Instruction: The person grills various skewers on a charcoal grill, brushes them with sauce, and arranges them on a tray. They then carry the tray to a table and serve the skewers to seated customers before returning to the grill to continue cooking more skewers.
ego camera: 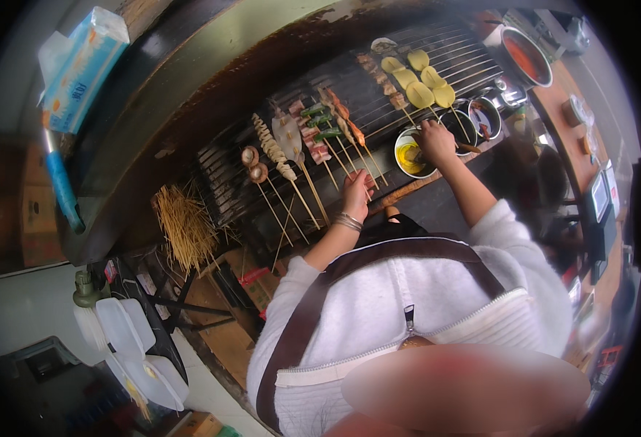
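Observation:
My right hand is closed over a metal bowl of yellow oil, around what looks like a brush whose bristles are in the oil. At the lower ends of skewers with shrimp and green peppers is my left hand, its fingers curled; whether it grips a stick is unclear. Left of these on the grill lie bacon-like meat, a flat pale piece, a spiral-cut skewer and mushrooms. Potato slices and meat chunks lie on the grill's right part.
Bare sticks are heaped at the grill's left end. Metal containers and a pot of red sauce stand at the right. A tissue pack and a blue-handled tool lie upper left; white foam boxes are lower left.

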Available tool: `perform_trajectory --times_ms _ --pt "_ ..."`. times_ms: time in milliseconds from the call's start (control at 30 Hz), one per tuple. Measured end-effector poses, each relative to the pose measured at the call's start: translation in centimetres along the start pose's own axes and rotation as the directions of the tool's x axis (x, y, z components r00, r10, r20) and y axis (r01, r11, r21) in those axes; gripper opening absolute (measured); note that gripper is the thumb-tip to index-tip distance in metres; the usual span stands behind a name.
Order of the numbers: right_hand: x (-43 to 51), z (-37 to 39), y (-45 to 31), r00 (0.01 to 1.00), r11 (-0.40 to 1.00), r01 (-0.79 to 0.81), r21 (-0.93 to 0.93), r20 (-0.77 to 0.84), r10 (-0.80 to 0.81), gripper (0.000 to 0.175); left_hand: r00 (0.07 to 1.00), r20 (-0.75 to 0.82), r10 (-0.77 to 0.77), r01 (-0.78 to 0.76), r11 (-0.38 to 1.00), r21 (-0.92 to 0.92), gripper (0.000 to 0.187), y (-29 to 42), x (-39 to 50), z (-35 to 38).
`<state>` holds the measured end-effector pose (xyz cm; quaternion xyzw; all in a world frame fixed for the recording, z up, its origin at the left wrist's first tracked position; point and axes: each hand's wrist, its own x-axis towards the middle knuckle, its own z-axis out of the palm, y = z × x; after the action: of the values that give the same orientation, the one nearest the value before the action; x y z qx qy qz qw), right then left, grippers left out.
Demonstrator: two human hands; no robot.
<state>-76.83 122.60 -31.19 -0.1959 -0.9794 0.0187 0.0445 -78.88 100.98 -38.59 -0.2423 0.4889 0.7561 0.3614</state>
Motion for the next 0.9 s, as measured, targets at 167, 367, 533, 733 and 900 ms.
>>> perform_trajectory --times_ms 167,367,533,733,900 --pt "0.3 2.5 1.4 0.996 0.981 0.089 0.175 -0.013 -0.088 0.019 0.981 0.151 0.123 -0.147 0.976 0.158 0.054 0.0 -3.8 -1.2" --pt "-0.9 2.1 -0.5 0.998 0.870 0.058 0.491 -0.039 -0.045 0.028 0.834 0.339 0.436 -0.543 0.758 0.361 0.062 1.8 -7.0 2.6" --pt "-0.4 -1.8 3.4 0.995 0.956 0.017 0.291 -0.102 0.013 0.033 0.907 0.384 0.171 -0.323 0.869 0.376 0.042 1.4 -3.1 9.9" --pt "2.4 -0.6 12.6 0.970 0.953 -0.201 0.225 0.179 0.162 0.035 0.904 0.418 -0.089 -0.066 0.937 0.343 0.032 -1.2 1.1 17.0" --pt "1.2 5.1 12.3 0.983 0.709 -0.179 0.682 0.091 0.160 0.023 0.925 0.352 -0.143 0.005 0.931 0.365 0.012 -2.0 4.6 18.9"
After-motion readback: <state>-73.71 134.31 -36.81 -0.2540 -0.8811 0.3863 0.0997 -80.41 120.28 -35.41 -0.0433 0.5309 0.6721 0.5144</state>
